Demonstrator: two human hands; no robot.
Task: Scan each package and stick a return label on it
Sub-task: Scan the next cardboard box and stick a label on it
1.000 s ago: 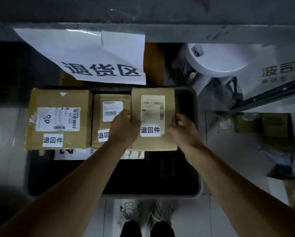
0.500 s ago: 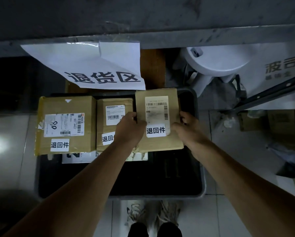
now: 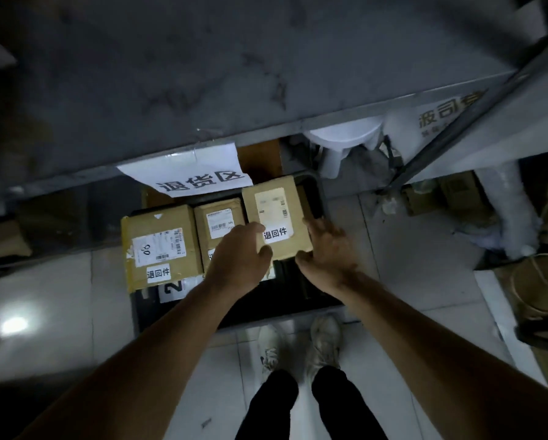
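Note:
Three brown cardboard packages sit side by side in a black bin on the floor. Each carries a shipping label and a white return label. The left package is the largest and the middle package is narrow. At the bin's far right corner is the right package, its return label facing up. My left hand holds this package at its near left corner, finger on top and thumb at the near edge. Spread along the package's right side, my right hand has its fingers straight.
A white paper sign hangs from the grey counter edge above the bin. A white stool and clutter stand to the right. More cardboard lies at far right. My shoes stand on pale tiles just before the bin.
The package has gone farther back toward the bin's far right corner. My right hand's fingers have loosened and spread. My view has pulled back and up.

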